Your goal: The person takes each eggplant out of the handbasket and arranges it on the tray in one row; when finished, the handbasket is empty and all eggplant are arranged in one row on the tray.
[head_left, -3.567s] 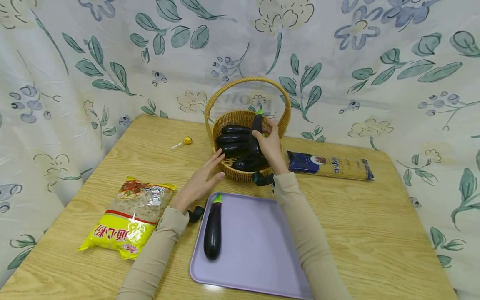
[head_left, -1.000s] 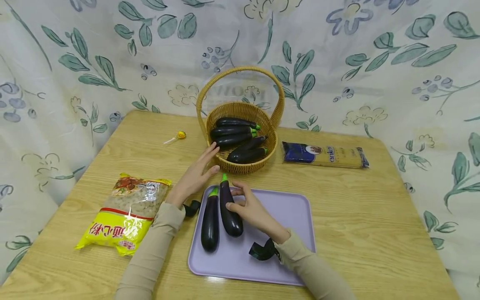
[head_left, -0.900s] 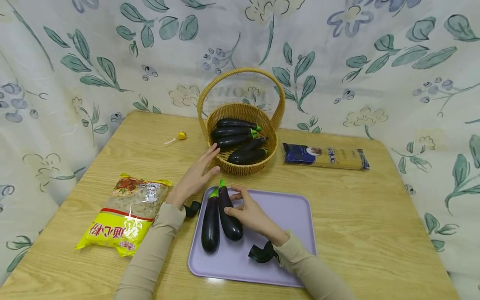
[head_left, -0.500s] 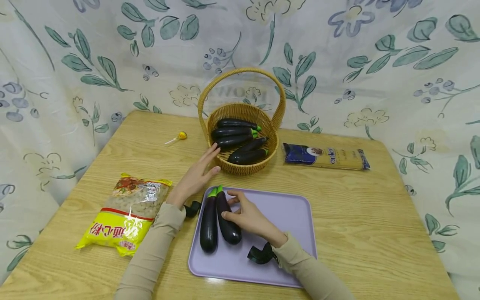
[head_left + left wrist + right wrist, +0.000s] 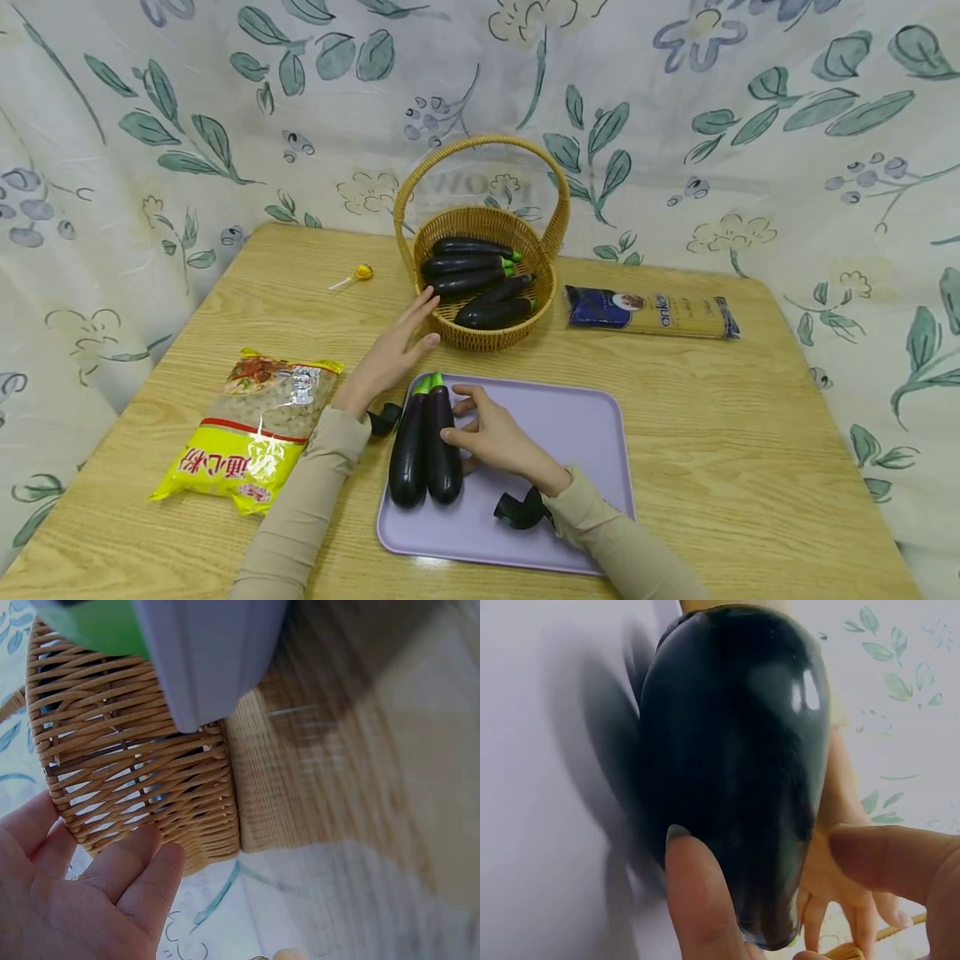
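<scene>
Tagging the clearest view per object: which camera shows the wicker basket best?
The head view: the wicker basket shows almost whole, with eggplants inside, the left hand hiding little. The left wrist view catches mainly its woven side, partly behind the tray and that hand. The right wrist view has at most a bottom-edge sliver.

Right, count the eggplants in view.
7: two eggplants side by side on the tray; five eggplants in the basket, three towards the back, two in front. More could be hidden beneath those.
</scene>
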`<state>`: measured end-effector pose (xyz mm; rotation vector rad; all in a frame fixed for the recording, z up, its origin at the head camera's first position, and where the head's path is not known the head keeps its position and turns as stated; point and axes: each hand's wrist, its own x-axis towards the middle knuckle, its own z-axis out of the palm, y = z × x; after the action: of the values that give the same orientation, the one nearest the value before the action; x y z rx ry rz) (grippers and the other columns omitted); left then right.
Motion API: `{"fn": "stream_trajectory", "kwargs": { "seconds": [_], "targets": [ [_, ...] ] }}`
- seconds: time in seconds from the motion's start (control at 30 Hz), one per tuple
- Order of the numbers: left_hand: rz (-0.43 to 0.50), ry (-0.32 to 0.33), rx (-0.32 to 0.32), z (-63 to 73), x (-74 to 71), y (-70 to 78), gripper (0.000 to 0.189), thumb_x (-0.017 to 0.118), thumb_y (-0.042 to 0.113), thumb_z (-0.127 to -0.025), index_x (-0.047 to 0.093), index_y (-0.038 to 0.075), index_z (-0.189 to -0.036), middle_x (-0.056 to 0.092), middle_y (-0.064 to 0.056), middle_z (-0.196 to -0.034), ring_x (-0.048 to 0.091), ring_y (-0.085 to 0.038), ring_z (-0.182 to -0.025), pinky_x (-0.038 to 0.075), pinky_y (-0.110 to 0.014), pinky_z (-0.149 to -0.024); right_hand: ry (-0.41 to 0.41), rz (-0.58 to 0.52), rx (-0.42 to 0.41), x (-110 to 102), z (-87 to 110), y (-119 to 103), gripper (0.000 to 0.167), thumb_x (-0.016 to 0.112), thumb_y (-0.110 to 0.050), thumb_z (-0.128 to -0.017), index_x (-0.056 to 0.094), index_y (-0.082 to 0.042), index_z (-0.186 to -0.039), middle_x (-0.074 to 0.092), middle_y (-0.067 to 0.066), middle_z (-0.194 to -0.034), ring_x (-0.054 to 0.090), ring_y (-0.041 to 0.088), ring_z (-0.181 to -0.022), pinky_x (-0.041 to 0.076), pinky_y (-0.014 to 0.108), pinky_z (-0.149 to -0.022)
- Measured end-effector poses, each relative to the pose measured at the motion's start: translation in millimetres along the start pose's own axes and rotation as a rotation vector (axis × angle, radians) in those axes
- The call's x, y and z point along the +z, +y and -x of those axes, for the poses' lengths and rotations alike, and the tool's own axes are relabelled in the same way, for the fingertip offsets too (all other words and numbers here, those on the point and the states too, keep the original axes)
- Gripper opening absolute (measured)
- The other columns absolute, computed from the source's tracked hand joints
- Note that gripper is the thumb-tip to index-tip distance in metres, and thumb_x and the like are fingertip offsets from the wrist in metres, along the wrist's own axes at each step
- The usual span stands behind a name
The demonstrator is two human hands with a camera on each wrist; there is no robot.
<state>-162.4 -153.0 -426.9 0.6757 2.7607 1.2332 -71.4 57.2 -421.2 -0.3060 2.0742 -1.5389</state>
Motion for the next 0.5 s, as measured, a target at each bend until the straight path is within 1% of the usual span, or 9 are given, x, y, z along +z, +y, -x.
{"fn": "stream_trajectory", "kwargs": {
  "seconds": [0.13,0.27,0.33,0.5],
  "targets": [
    [-0.001,-0.006,-0.001,0.8,0.2,0.3,0.069,0.039,0.055,-0.1,0.021,0.02,-0.156,0.009,-0.003,-0.165,0.015,-0.03,-0.151,0.024,-0.061,-0.115,0.002,-0.003,0.012,-1,0.7,0,0.067,0.069,-0.009,-0.087,0.035,-0.002,-0.144,0.053,0.022,-0.123,0.065,0.018,-0.074,0.058,0.037,-0.052],
    [-0.002,-0.012,-0.008,2.0,1.1,-0.5,0.069,0.039,0.054,-0.1,0.02,0.019,-0.156,0.008,-0.002,-0.165,0.015,-0.03,-0.151,0.024,-0.061,-0.115,-0.004,0.018,0.019,-4,2.3,0,0.066,0.069,-0.01,-0.088,0.035,-0.001,-0.144,0.053,0.022,-0.119,0.063,0.017,-0.066,0.057,0.037,-0.051],
    [-0.001,-0.009,-0.008,1.2,0.9,-0.4,0.069,0.04,0.054,-0.1,0.02,0.02,-0.156,0.008,-0.001,-0.165,0.015,-0.03,-0.151,0.024,-0.061,-0.115,0.004,0.029,0.019,-6,2.6,-1,0.065,0.068,-0.011,-0.089,0.036,-0.002,-0.144,0.053,0.021,-0.119,0.063,0.018,-0.065,0.057,0.036,-0.051],
    [0.001,-0.005,-0.003,0.2,0.7,-0.3,0.068,0.04,0.054,-0.1,0.02,0.021,-0.156,0.009,-0.001,-0.165,0.015,-0.03,-0.151,0.024,-0.061,-0.115,0.029,0.045,0.023,-15,3.6,-4,0.063,0.067,-0.015,-0.091,0.037,-0.002,-0.144,0.053,0.022,-0.121,0.064,0.022,-0.074,0.057,0.036,-0.052]
  ]
}}
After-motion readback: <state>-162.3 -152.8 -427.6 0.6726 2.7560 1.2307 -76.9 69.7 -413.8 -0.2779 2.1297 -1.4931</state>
